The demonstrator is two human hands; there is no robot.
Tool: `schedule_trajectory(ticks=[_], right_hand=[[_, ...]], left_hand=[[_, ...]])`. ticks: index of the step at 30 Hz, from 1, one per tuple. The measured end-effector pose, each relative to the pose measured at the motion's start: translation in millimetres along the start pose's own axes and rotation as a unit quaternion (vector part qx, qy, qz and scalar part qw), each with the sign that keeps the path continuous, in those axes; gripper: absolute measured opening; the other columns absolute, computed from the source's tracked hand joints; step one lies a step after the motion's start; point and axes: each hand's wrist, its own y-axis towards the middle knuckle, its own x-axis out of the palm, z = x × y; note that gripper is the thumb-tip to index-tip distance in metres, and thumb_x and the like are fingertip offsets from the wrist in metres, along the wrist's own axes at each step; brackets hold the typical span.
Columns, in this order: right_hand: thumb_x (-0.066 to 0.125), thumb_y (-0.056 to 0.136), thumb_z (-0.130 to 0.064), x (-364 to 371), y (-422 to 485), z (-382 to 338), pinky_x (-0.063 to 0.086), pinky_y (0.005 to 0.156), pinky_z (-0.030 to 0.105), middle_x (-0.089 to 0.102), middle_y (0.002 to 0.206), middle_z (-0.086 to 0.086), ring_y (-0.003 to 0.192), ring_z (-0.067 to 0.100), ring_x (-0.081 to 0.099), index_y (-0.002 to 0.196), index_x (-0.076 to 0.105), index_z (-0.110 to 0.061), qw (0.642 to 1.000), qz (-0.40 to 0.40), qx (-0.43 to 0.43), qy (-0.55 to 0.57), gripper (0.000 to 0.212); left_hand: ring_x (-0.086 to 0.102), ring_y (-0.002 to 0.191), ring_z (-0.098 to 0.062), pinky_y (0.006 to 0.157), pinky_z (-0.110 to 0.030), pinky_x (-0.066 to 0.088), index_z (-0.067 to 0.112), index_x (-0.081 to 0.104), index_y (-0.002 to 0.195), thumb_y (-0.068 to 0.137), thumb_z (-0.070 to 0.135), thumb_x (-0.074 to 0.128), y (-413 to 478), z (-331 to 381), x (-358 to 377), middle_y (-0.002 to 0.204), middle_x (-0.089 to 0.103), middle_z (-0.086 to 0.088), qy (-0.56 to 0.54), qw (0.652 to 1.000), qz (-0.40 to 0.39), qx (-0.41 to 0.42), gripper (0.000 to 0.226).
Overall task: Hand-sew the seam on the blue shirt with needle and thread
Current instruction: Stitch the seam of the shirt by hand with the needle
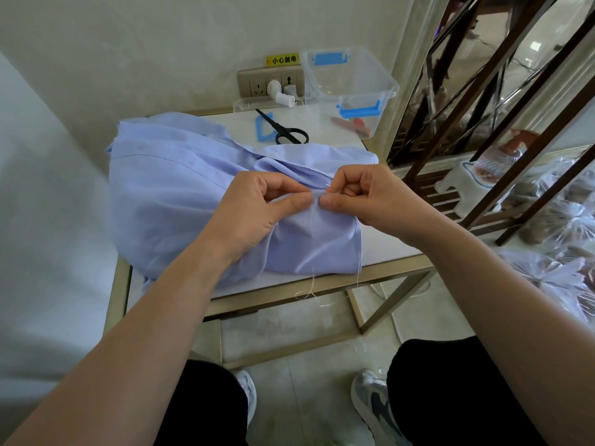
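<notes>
We're mid-stitch: right hand (363, 196) pinched shut on the needle (329, 187), only a short silver bit showing between thumb and forefinger, tip hidden. Left hand (262, 206) pinched shut on a fold of the blue shirt (167, 188), thumb right beside the needle. To do this well, we'd keep the fold taut with the left, push the needle through close to the seam edge, small even bites, then draw the thread (313, 239) clear without snagging. Shirt lies bunched on the small table (389, 249), seam fold directly between both pinches, touching both. Thread hangs from the pinch down over the cloth, loose tail looping past the table edge. Scissors (283, 128) sit behind, well apart
</notes>
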Motion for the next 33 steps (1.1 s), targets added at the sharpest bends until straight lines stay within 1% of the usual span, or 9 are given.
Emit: schedule_trajectory(ticks=[3, 5, 7, 9, 14, 16, 21, 28, 33], right_hand=[[0.065, 0.094, -0.019, 0.0, -0.7, -1.6, 0.025, 0.049, 0.019, 0.032, 0.057, 0.005, 0.051, 0.011, 0.028, 0.1, 0.064, -0.016, 1.0, 0.007, 0.003, 0.003, 0.007], [0.057, 0.097, -0.016, -1.8, -1.3, -2.1, 0.03, 0.048, 0.015, 0.036, 0.055, -0.001, 0.049, 0.006, 0.033, 0.106, 0.061, -0.015, 1.0, 0.015, 0.005, 0.024, 0.01], [0.054, 0.098, -0.009, -3.0, -3.3, -3.6, 0.033, 0.05, 0.013, 0.043, 0.056, -0.004, 0.049, 0.003, 0.037, 0.1, 0.062, -0.011, 1.0, 0.015, -0.012, 0.016, 0.009], [0.055, 0.097, -0.006, -2.6, -6.0, -4.1, 0.034, 0.05, 0.015, 0.047, 0.059, 0.001, 0.05, 0.004, 0.037, 0.094, 0.065, -0.01, 0.999, 0.011, -0.031, -0.011, 0.011], [0.06, 0.094, -0.007, -1.7, -9.1, -4.2, 0.037, 0.051, 0.011, 0.051, 0.05, -0.007, 0.047, 0.004, 0.046, 0.096, 0.073, -0.011, 0.997, 0.027, -0.054, -0.049, 0.014], [0.06, 0.094, -0.007, -2.0, -9.0, -4.0, 0.037, 0.051, 0.013, 0.048, 0.048, -0.002, 0.046, 0.006, 0.044, 0.095, 0.075, -0.014, 0.996, 0.035, -0.057, -0.056, 0.017], [0.059, 0.094, -0.009, -1.1, -8.8, -4.6, 0.033, 0.052, 0.028, 0.038, 0.046, 0.001, 0.049, 0.018, 0.035, 0.097, 0.077, -0.019, 0.996, 0.033, -0.056, -0.055, 0.021], [0.057, 0.095, -0.009, -1.3, -9.0, -6.1, 0.031, 0.053, 0.031, 0.034, 0.048, 0.004, 0.051, 0.021, 0.03, 0.099, 0.078, -0.022, 0.997, 0.026, -0.055, -0.051, 0.025], [0.056, 0.094, -0.008, -1.5, -9.1, -6.1, 0.029, 0.052, 0.029, 0.032, 0.047, 0.001, 0.05, 0.017, 0.028, 0.099, 0.078, -0.022, 0.997, 0.025, -0.051, -0.053, 0.026]], left_hand=[[0.067, 0.075, 0.002, 0.072, -0.01, 0.047, 0.021, 0.074, 0.082, 0.085, 0.012, 0.073, 0.5, 0.0, 0.4, 0.075, 0.075, 0.01, -0.011, 1.0, 0.005, -0.007, 0.009], [0.067, 0.076, 0.002, 0.072, -0.01, 0.047, 0.023, 0.074, 0.083, 0.086, 0.014, 0.072, 0.7, -0.1, 0.0, 0.077, 0.076, 0.009, -0.012, 1.0, 0.006, -0.011, 0.01], [0.067, 0.078, 0.0, 0.074, -0.012, 0.049, 0.024, 0.075, 0.083, 0.086, 0.017, 0.072, 0.9, -0.8, -0.9, 0.079, 0.076, 0.008, -0.012, 1.0, 0.008, -0.013, 0.008], [0.068, 0.08, -0.001, 0.076, -0.013, 0.05, 0.024, 0.075, 0.084, 0.086, 0.018, 0.072, 1.7, -1.6, -1.6, 0.081, 0.076, 0.007, -0.015, 1.0, 0.006, -0.018, 0.007], [0.067, 0.078, 0.003, 0.074, -0.011, 0.048, 0.024, 0.074, 0.085, 0.089, 0.015, 0.069, 2.8, 0.0, -0.7, 0.079, 0.076, 0.011, -0.018, 1.0, -0.006, -0.022, 0.012], [0.067, 0.078, 0.005, 0.073, -0.009, 0.047, 0.023, 0.074, 0.085, 0.089, 0.014, 0.068, 2.9, 0.7, -0.6, 0.078, 0.075, 0.012, -0.021, 0.999, -0.008, -0.024, 0.012], [0.066, 0.078, 0.005, 0.073, -0.008, 0.047, 0.02, 0.075, 0.089, 0.089, 0.015, 0.068, 3.7, 0.1, -2.2, 0.08, 0.076, 0.01, -0.018, 1.0, -0.005, -0.024, 0.009], [0.065, 0.078, 0.005, 0.074, -0.009, 0.047, 0.022, 0.076, 0.088, 0.09, 0.016, 0.067, 4.0, -1.0, -4.7, 0.08, 0.075, 0.012, -0.006, 1.0, -0.006, -0.022, 0.01], [0.064, 0.077, 0.005, 0.072, -0.009, 0.046, 0.021, 0.076, 0.088, 0.091, 0.015, 0.067, 4.8, -2.1, -4.3, 0.079, 0.075, 0.012, -0.001, 1.0, -0.004, -0.024, 0.011]])
